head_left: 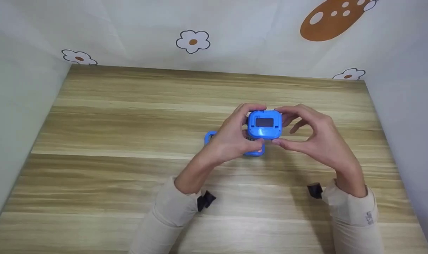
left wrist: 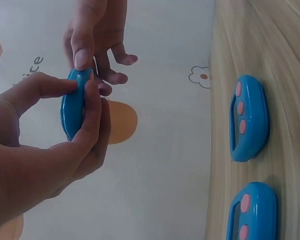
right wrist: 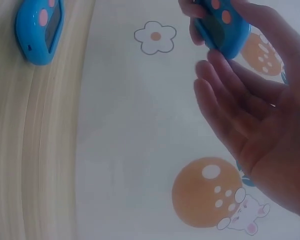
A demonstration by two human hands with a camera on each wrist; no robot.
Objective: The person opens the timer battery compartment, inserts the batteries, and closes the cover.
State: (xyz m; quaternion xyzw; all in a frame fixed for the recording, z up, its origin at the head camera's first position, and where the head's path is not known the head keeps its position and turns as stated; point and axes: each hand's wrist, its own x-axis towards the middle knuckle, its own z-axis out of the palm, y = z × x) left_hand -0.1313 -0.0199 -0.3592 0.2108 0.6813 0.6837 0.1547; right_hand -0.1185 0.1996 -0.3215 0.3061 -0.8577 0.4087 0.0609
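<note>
Raised above the table, a blue digital timer [head_left: 265, 132] turns its back, with a dark rectangle in it, toward the head camera. My left hand [head_left: 231, 137] grips it by the left side, thumb below and fingers above and behind. The right hand [head_left: 316, 135] pinches its right corners between thumb and index finger, the other fingers spread loosely. In the right wrist view, pink buttons and a screen show on the front of the held timer [right wrist: 222, 30]. Two more blue timers, a nearer one [left wrist: 255, 212] and a farther one [left wrist: 252, 117], lie on the table, partly hidden by my left hand in the head view.
The wood-grain table [head_left: 111, 134] meets a pale back wall [head_left: 139, 31] printed with flowers and orange shapes. Plain side walls [head_left: 404, 70] bound it left and right. Black wrist pieces [head_left: 315, 190] stick out from both beige sleeves [head_left: 351, 211].
</note>
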